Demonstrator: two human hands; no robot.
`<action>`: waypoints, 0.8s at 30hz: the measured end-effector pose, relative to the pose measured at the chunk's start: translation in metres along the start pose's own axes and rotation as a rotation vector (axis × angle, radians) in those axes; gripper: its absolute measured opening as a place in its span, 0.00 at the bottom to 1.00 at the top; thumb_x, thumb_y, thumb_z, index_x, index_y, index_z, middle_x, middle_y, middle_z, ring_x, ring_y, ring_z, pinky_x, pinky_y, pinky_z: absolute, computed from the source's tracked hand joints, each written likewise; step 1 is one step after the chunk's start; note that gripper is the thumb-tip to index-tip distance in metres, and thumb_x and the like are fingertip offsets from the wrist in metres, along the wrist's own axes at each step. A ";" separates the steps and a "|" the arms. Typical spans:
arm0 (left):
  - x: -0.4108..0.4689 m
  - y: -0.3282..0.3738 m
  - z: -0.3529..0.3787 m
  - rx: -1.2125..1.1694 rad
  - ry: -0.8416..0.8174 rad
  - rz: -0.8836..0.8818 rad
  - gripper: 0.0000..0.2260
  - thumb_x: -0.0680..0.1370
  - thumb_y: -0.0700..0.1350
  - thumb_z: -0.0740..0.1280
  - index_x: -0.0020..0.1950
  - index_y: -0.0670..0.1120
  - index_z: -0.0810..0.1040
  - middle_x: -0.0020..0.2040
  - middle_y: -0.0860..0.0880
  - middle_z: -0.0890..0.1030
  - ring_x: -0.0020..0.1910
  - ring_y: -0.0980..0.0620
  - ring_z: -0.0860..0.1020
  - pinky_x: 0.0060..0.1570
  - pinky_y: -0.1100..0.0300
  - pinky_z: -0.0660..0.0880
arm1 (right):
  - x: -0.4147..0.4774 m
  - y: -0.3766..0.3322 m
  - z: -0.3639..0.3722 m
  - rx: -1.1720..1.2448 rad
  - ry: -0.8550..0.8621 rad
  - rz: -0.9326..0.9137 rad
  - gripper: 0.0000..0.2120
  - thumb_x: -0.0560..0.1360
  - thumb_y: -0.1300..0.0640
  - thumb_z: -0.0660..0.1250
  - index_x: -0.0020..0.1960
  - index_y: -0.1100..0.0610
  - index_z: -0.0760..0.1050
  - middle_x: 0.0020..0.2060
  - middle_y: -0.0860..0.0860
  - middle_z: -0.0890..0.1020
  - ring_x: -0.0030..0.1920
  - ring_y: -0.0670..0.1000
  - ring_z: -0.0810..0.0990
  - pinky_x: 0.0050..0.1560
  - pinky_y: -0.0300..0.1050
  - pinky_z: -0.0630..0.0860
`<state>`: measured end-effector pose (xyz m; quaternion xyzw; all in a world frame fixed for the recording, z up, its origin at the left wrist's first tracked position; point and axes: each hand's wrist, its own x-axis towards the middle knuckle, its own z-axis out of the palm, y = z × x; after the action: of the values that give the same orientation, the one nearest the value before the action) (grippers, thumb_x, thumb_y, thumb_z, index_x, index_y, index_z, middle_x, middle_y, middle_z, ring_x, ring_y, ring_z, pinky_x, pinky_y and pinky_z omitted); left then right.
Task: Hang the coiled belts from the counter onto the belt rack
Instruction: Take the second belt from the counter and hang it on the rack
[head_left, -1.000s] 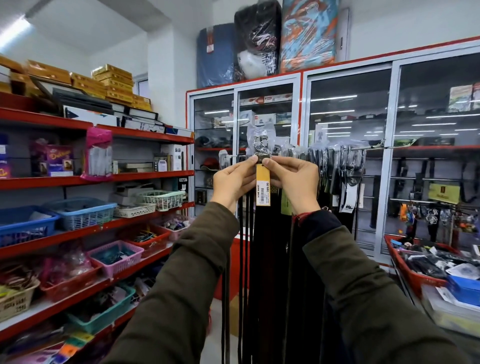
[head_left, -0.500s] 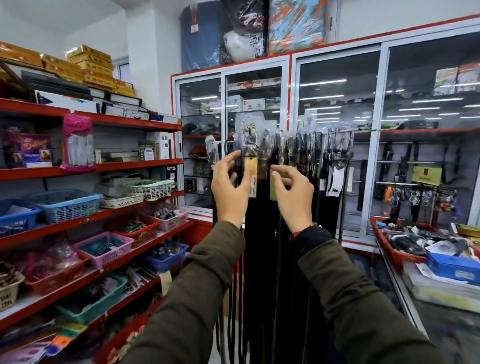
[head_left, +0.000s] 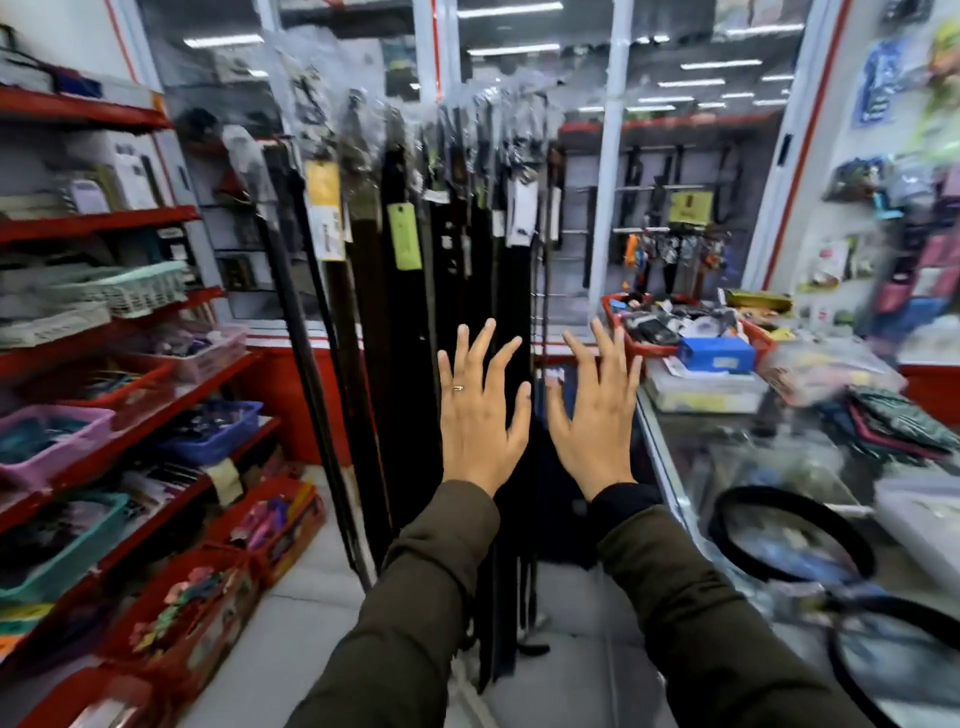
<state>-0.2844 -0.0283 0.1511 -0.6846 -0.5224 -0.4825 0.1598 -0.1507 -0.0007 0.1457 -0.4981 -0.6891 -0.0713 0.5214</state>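
Several dark belts (head_left: 410, 322) hang straight down from the belt rack (head_left: 467, 104), their buckles wrapped in clear plastic, with a yellow tag (head_left: 323, 208) and a green tag (head_left: 404, 236) on them. My left hand (head_left: 480, 415) and my right hand (head_left: 592, 421) are spread flat in front of the lower belts, fingers apart, holding nothing. Two coiled black belts lie on the glass counter (head_left: 691, 467) to my right: one loop (head_left: 792, 535) and a second, nearer loop (head_left: 893, 660) at the frame's edge.
Red shelves (head_left: 104, 218) with plastic baskets line the left side. A red tray (head_left: 618, 322) of small goods and a blue box (head_left: 716, 354) sit at the counter's far end. Glass cabinets stand behind the rack. A strip of tiled floor (head_left: 311, 613) runs between shelves and rack.
Both hands let go of the tagged belt at the rack top and dropped to mid-height with fingers spread. My view tilted down and right, bringing the counter and coiled belts into sight.
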 end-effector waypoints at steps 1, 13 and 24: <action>-0.009 0.008 0.011 -0.016 -0.033 -0.008 0.21 0.83 0.49 0.61 0.77 0.48 0.67 0.82 0.49 0.58 0.83 0.47 0.48 0.81 0.45 0.43 | -0.010 0.012 -0.007 -0.036 -0.007 0.021 0.21 0.81 0.52 0.61 0.74 0.52 0.67 0.80 0.53 0.60 0.83 0.57 0.51 0.81 0.63 0.46; -0.120 0.114 0.115 -0.250 -0.418 0.095 0.21 0.84 0.50 0.58 0.77 0.49 0.66 0.82 0.48 0.57 0.83 0.46 0.48 0.81 0.44 0.43 | -0.141 0.134 -0.119 -0.449 -0.166 0.311 0.22 0.80 0.53 0.61 0.74 0.49 0.67 0.81 0.52 0.60 0.83 0.58 0.53 0.80 0.66 0.44; -0.187 0.199 0.177 -0.451 -1.074 0.527 0.35 0.80 0.61 0.60 0.82 0.46 0.55 0.83 0.48 0.55 0.83 0.48 0.48 0.81 0.47 0.45 | -0.233 0.208 -0.243 -0.428 -0.625 0.729 0.41 0.65 0.40 0.45 0.75 0.50 0.69 0.76 0.49 0.70 0.81 0.53 0.60 0.78 0.64 0.35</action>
<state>-0.0222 -0.0855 -0.0321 -0.9533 -0.2296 -0.1148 -0.1591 0.1552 -0.1906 -0.0177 -0.7986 -0.5636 0.1275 0.1686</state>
